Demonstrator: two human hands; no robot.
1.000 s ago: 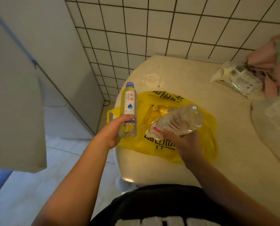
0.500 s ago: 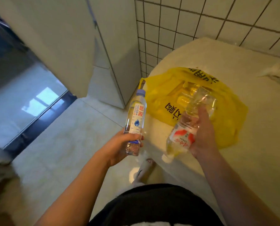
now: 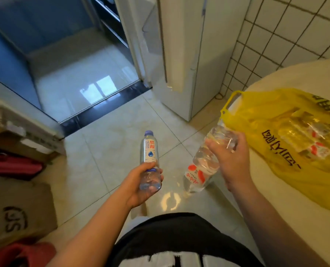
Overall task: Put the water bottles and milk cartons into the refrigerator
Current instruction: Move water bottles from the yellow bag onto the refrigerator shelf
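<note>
Now: both hands are full, one bottle each, held apart over the floor (image 3: 106, 135) in front of the body.

Left hand (image 3: 135, 185): fingers and thumb are curled round the lower end of the blue-cap bottle (image 3: 149, 151). The bottle is roughly upright, cap pointing away from the person. A white label with red characters and a blue drop faces the camera. Clear liquid inside.

Right hand (image 3: 231, 160): clamped on the base end of the red-label bottle (image 3: 200, 168), back of the hand toward the camera. This bottle is tilted, neck down and toward the left hand; its cap end is blurred. The two bottles are near each other, not touching.

Table (image 3: 304, 78): pale top, at the person's right. On it lies the yellow bag (image 3: 314, 180), with black print on its side and one handle loop sticking out past the table edge. More bottles (image 3: 310, 135) with red-and-white labels show through the thin plastic, lying down; count not readable.

Beyond the bag's handle, a tall white unit (image 3: 197, 60) stands on the floor beside the tiled wall (image 3: 287, 35). Whether it is the refrigerator I cannot tell. Left of it is an open doorway with a dark threshold (image 3: 102, 110) and glossy floor behind.

Far left: a cardboard box (image 3: 20, 212) with black print, and a red item (image 3: 12, 164) beyond it. Bottom edge: the person's black garment (image 3: 170, 234).
</note>
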